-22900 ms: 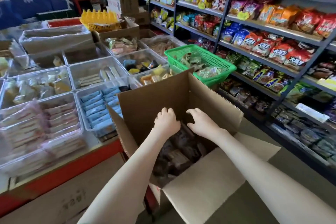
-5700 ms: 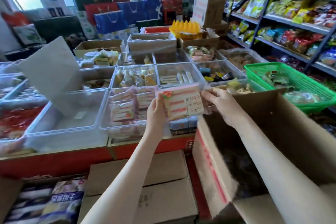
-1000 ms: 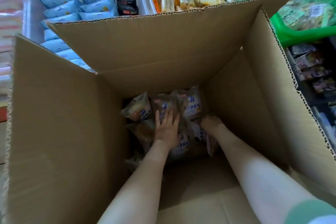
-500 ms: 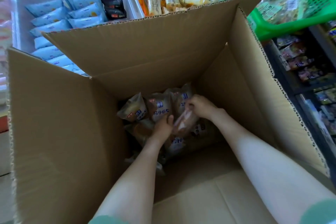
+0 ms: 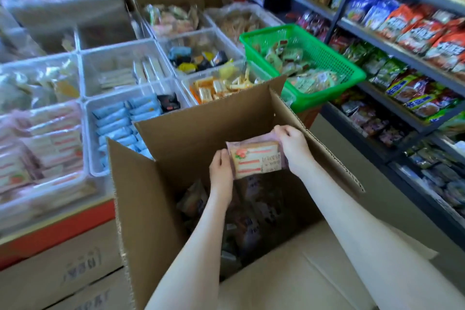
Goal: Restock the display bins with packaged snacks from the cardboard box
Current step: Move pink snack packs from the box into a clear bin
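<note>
While both hands are holding one snack packet (image 5: 256, 160) just above the open cardboard box (image 5: 201, 128), they are pinching it at opposite ends. The left hand (image 5: 221, 168) is gripping the packet's 9 o'clock edge and the right hand (image 5: 293, 150) its 1 o'clock corner, fingers curled onto the film.

Judgement: this two-point hold is stopping the limp wrapper from folding and is showing the label.

The packet is looking glossy: pinkish film over a rectangular cream slice with pink stripes. The box is showing matte brown corrugated board, flaps standing up, with dark crinkly packets lying inside.

Matching striped packets are sitting in the clear plastic bin (image 5: 50, 194) at the box's 9 o'clock, probably the destination.
</note>
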